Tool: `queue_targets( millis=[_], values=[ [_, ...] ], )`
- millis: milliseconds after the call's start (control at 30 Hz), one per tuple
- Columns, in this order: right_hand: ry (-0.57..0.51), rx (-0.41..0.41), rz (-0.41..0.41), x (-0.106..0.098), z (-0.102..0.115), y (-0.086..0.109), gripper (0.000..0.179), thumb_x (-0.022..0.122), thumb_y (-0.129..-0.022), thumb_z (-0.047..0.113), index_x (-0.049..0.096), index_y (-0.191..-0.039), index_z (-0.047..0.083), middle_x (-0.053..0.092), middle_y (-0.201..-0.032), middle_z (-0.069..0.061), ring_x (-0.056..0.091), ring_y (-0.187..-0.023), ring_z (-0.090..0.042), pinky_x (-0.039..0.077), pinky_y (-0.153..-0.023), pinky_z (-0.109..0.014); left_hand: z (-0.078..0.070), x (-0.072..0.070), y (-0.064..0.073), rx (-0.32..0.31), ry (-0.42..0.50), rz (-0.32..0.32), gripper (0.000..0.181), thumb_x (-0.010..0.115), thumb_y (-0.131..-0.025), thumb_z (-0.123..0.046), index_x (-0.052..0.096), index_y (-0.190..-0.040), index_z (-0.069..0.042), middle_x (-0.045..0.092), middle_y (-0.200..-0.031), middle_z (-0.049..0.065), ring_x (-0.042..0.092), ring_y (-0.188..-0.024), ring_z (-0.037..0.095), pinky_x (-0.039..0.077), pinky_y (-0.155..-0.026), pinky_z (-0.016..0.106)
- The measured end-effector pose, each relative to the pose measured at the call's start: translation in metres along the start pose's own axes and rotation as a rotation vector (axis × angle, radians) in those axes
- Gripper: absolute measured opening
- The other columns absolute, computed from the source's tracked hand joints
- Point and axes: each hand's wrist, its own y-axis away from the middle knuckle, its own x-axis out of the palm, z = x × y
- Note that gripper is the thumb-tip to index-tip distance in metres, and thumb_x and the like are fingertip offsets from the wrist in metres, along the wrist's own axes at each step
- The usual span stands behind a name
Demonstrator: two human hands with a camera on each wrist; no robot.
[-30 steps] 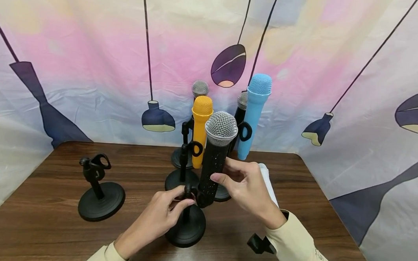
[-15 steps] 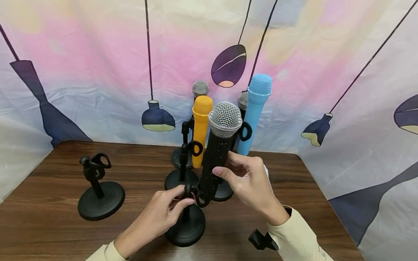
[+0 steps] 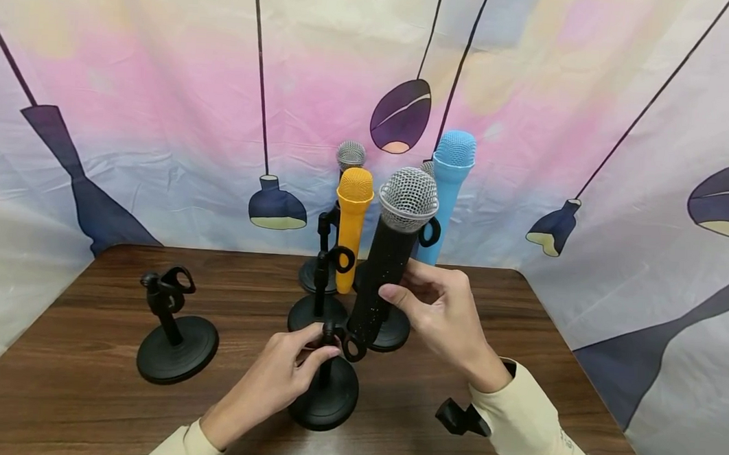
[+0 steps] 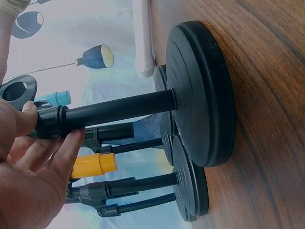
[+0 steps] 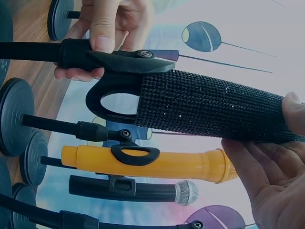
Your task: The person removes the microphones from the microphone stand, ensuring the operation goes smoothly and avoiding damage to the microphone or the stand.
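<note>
My right hand [image 3: 443,321] grips a black glittery microphone [image 3: 387,270] with a silver mesh head, tilted to the right in the head view. Its lower end meets the ring clip [image 5: 112,102] of a black desktop microphone stand [image 3: 324,397]. The opening of that ring shows empty in the right wrist view. My left hand [image 3: 276,374] pinches the stand's neck just under the clip, with fingers [image 4: 69,152] and thumb around it in the left wrist view. The stand's round base rests on the wooden table.
Behind, a yellow microphone [image 3: 352,227], a blue microphone [image 3: 447,190] and dark silver-headed ones stand in holders. An unoccupied stand [image 3: 175,348] is on the left. A loose black clip [image 3: 462,418] lies by my right sleeve. A printed cloth [image 3: 193,74] hangs behind the table [image 3: 83,405].
My right hand has moved up and to the right, drawing the black microphone's lower end up out of the ring clip. My left hand stays on the stand.
</note>
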Motion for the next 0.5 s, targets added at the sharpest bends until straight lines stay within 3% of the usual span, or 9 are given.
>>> queue_targets(
  millis=[333, 500],
  values=[
    [-0.025, -0.005, -0.013, -0.003, 0.002, 0.0, 0.029, 0.075, -0.092, 0.002, 0.073, -0.12, 0.0, 0.077, -0.101, -0.008, 0.075, -0.086, -0.018, 0.06, -0.073, -0.034, 0.0, 0.001, 0.0, -0.012, -0.006, 0.007, 0.01, 0.062, -0.103, -0.025, 0.068, -0.111, -0.025, 0.066, -0.077, -0.009, 0.034, -0.052, -0.002, 0.037, -0.049, 0.021],
    [-0.049, -0.089, -0.102, -0.013, 0.008, -0.006, 0.027, 0.077, -0.091, 0.005, 0.073, -0.116, -0.005, 0.076, -0.094, -0.016, 0.074, -0.082, -0.015, 0.058, -0.069, -0.028, 0.002, 0.0, 0.0, -0.003, -0.007, 0.006, 0.011, 0.062, -0.103, -0.023, 0.068, -0.112, -0.026, 0.066, -0.077, -0.007, 0.033, -0.051, -0.002, 0.036, -0.048, 0.02]
  ],
)
